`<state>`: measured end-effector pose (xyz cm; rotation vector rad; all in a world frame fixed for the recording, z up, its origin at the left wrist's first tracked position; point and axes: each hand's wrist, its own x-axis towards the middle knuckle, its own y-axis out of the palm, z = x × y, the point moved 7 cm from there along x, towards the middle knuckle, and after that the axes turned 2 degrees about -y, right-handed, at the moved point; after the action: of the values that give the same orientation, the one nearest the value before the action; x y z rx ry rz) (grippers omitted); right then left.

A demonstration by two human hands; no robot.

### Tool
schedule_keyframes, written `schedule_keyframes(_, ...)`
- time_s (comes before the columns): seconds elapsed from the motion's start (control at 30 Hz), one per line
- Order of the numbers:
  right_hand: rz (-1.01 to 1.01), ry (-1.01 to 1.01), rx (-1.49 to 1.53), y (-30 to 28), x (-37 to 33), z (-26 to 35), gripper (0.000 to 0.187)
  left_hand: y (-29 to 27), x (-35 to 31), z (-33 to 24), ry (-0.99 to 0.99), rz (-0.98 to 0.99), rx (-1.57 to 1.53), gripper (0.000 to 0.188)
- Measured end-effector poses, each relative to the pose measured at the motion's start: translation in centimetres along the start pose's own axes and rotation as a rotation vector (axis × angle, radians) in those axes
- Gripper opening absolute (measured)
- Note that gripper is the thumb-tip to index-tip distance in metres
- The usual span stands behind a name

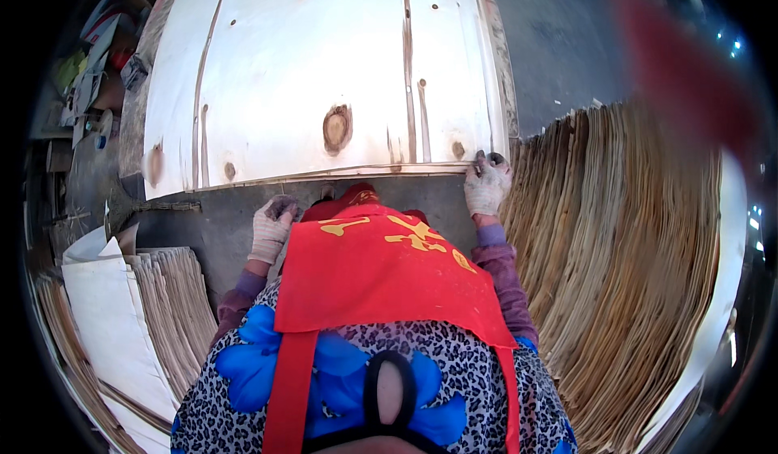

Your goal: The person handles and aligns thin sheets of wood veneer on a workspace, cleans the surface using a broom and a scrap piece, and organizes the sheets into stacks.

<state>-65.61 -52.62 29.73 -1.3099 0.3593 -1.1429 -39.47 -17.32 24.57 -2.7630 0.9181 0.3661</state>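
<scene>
A pale wood veneer sheet (275, 65) with brown knots and long dark streaks lies in front of me, its near edge facing my body. My right hand (488, 182), in a soiled whitish glove, is at the sheet's near right corner, with its fingers closed on the edge. Lower and to the left, my left hand (274, 220) wears a similar striped glove. Its dark-tipped fingers are curled in, apart from the sheet's edge, and nothing shows in them.
To my right stands a long row of upright veneer sheets (616, 276). A smaller stack of veneer (170, 300) stands at my left. A twig broom (154, 206) lies on the floor near the sheet's left corner. A blurred dark red shape (681, 65) crosses the upper right.
</scene>
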Motion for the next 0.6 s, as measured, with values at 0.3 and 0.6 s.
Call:
schedule_keyframes(0.3, 0.042, 0.385, 1.534, -5.9, 2.4, 7.7, 0.035, 0.7, -1.4, 0.6, -0.279, 0.033, -0.259, 0.05)
schedule_keyframes(0.6, 0.015, 0.696, 1.833, 0.4, 6.3, 0.8, 0.036, 3.4, 5.0, -7.5, -0.121, 0.313, -1.022, 0.063)
